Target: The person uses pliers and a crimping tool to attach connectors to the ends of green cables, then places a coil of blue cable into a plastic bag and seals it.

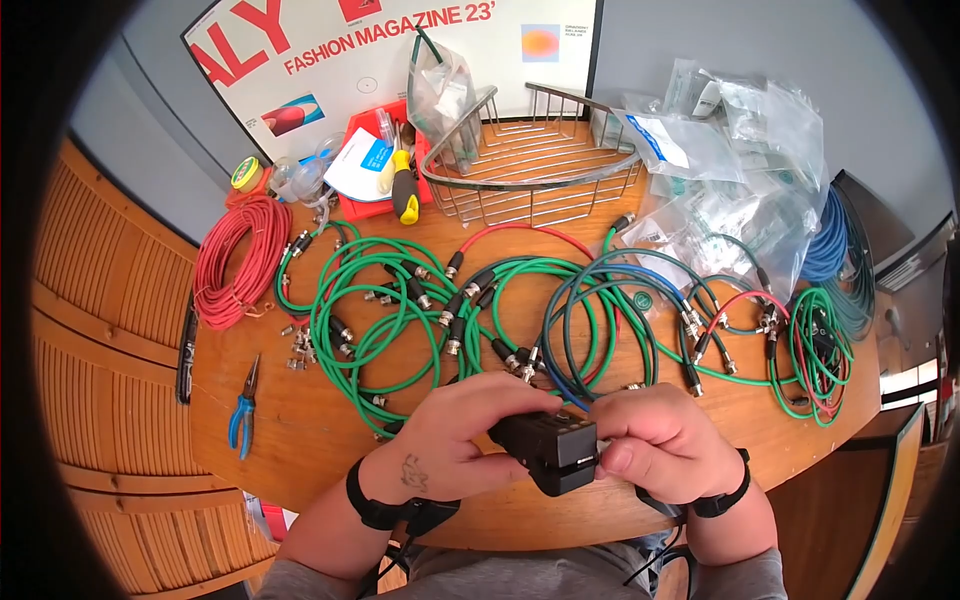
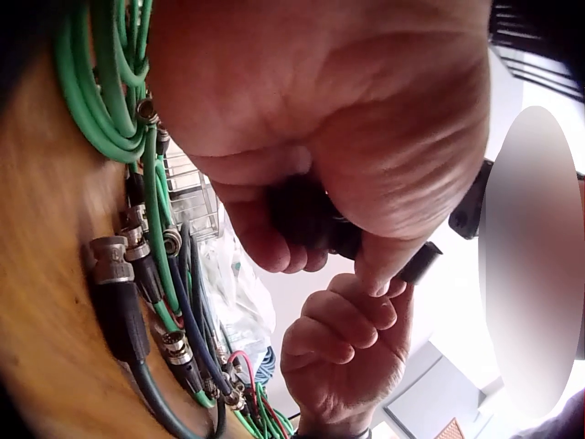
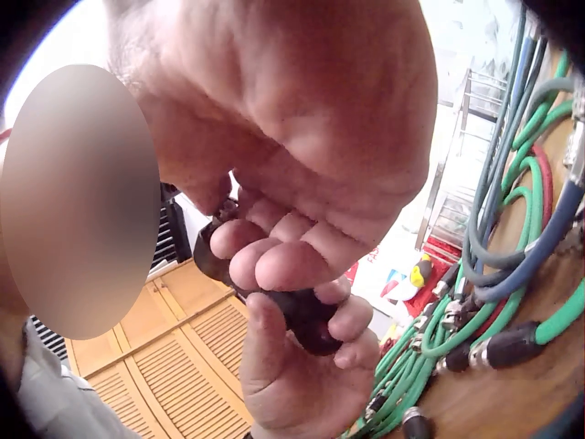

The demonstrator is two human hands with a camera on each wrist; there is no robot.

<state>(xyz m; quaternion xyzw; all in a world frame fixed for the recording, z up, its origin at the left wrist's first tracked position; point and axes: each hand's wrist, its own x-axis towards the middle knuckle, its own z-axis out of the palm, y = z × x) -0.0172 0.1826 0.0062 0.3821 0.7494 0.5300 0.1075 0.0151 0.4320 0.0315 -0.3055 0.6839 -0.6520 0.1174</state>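
Note:
A black boxy device [image 1: 556, 456] is held above the table's near edge. My left hand [image 1: 445, 440] grips it from the left, thumb below and fingers over the top. At its right end my right hand [image 1: 668, 445] has curled fingers, with thumb and index finger pinched at something small, mostly hidden. In the left wrist view the device [image 2: 311, 215] is partly hidden by the left palm [image 2: 320, 101], and the right hand [image 2: 343, 352] is beyond it. From the right wrist, the left hand [image 3: 302, 389] shows behind the dark device [image 3: 306, 320].
Green, blue and red cables with metal connectors [image 1: 380, 310] spread across the wooden table [image 1: 300, 440]. Blue-handled pliers [image 1: 243, 415] lie at left beside a red coil [image 1: 240, 265]. Behind are a wire basket [image 1: 530, 185], a red bin [image 1: 370, 205] with a screwdriver [image 1: 404, 190], and plastic bags [image 1: 740, 190].

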